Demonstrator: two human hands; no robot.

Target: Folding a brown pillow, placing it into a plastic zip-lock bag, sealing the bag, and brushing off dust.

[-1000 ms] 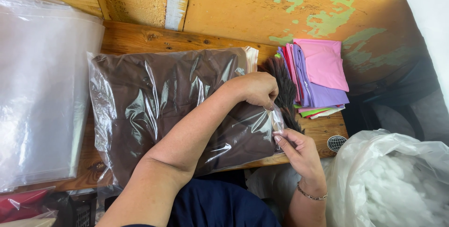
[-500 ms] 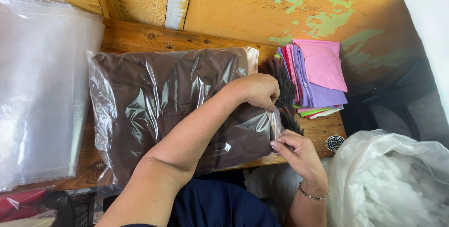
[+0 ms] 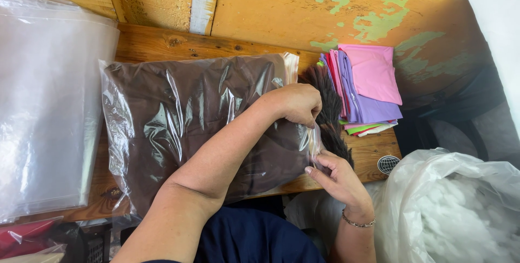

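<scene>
Right hand point(image 3: 335, 175) slid inward along clear bag point(image 3: 162, 106) of brown cloth.

We cannot see our left hand's point(image 3: 295, 103) fingertips, curled under against the clear bag point(image 3: 200, 127). The stack of clear plastic sheets point(image 3: 49, 111) runs off the left edge.

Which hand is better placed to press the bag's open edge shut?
Probably the right hand: its fingers already pinch the clear bag at its open edge, while the left hand rests above, steadying it.
</scene>
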